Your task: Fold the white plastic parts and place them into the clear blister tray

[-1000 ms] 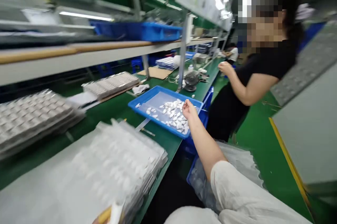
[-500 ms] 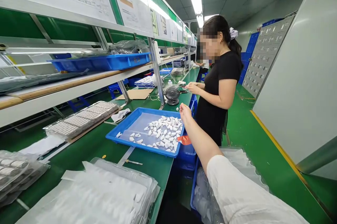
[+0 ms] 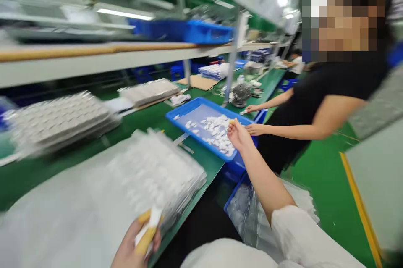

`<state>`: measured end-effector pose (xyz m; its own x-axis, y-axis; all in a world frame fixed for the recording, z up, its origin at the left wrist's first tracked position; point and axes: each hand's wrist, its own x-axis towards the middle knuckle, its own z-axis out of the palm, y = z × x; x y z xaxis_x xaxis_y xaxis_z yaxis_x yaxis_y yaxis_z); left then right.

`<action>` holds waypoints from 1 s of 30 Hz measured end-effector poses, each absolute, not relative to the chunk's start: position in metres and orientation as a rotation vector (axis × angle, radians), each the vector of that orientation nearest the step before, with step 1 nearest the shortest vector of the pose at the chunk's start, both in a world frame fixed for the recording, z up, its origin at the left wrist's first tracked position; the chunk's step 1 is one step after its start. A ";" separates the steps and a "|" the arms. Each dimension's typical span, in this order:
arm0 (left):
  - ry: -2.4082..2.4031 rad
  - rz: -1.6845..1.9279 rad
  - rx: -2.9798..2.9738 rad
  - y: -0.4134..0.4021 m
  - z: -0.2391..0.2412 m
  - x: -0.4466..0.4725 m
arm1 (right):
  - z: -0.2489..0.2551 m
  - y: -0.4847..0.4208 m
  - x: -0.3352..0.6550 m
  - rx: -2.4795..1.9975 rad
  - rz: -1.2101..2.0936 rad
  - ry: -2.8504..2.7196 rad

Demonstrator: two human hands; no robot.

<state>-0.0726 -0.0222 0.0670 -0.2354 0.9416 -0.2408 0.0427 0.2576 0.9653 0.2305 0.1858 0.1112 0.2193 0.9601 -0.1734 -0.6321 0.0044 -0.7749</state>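
My left hand (image 3: 138, 238), with yellow covers on its fingertips, is low in the head view. Its fingers pinch a small white piece (image 3: 155, 216), blurred by motion. Just beyond it lies a stack of clear plastic trays (image 3: 170, 167) with a translucent white sheet (image 3: 72, 196) beside it. My right hand (image 3: 239, 134) is raised at the near right edge of the blue tray (image 3: 201, 137), its fingers curled together. Whatever it may hold is hidden. Many small white pieces (image 3: 217, 127) lie loose in that tray.
A co-worker in black (image 3: 299, 112) stands at the right, one hand (image 3: 256, 129) by the tray and the other (image 3: 252, 109) holding something small and white. Filled plastic trays (image 3: 63, 121) sit at the left, a fan (image 3: 241, 93) behind. A blue bin (image 3: 234, 194) stands below the table edge.
My view has swung left and down, and my left hand has come into sight with a white piece. The co-worker has turned and reached towards the blue tray.
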 end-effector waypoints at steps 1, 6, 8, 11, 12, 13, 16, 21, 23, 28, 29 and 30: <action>1.512 1.159 0.962 -0.032 0.068 -0.071 | 0.102 0.166 0.207 -0.884 1.454 -0.560; 1.525 1.135 1.069 -0.033 0.066 -0.073 | 0.069 0.075 0.124 -0.877 1.757 -1.324; 1.562 1.128 1.176 -0.033 0.065 -0.073 | 0.064 0.053 0.103 -0.893 1.771 -1.534; 1.622 1.077 1.395 -0.040 0.063 -0.073 | 0.065 0.038 0.083 -1.008 1.539 -1.845; 1.653 1.052 1.471 -0.043 0.062 -0.073 | 0.066 0.037 0.079 -1.049 1.432 -1.929; 1.682 1.029 1.544 -0.045 0.061 -0.073 | 0.066 0.036 0.077 -1.073 1.352 -1.990; 1.689 1.010 1.710 -0.049 0.059 -0.073 | 0.064 0.039 0.076 -1.023 1.423 -1.990; 1.605 1.032 1.739 -0.048 0.062 -0.072 | 0.052 0.049 0.082 -1.021 1.864 -1.502; 1.618 1.022 1.753 -0.047 0.064 -0.072 | 0.052 0.051 0.086 -1.011 1.892 -1.398; 1.651 0.965 1.807 -0.046 0.065 -0.071 | 0.063 0.049 0.096 -0.857 1.946 -1.593; 1.662 0.957 1.812 -0.046 0.064 -0.070 | 0.065 0.048 0.096 -0.838 1.951 -1.614; 1.676 0.950 1.815 -0.046 0.064 -0.070 | 0.067 0.046 0.096 -0.831 1.952 -1.618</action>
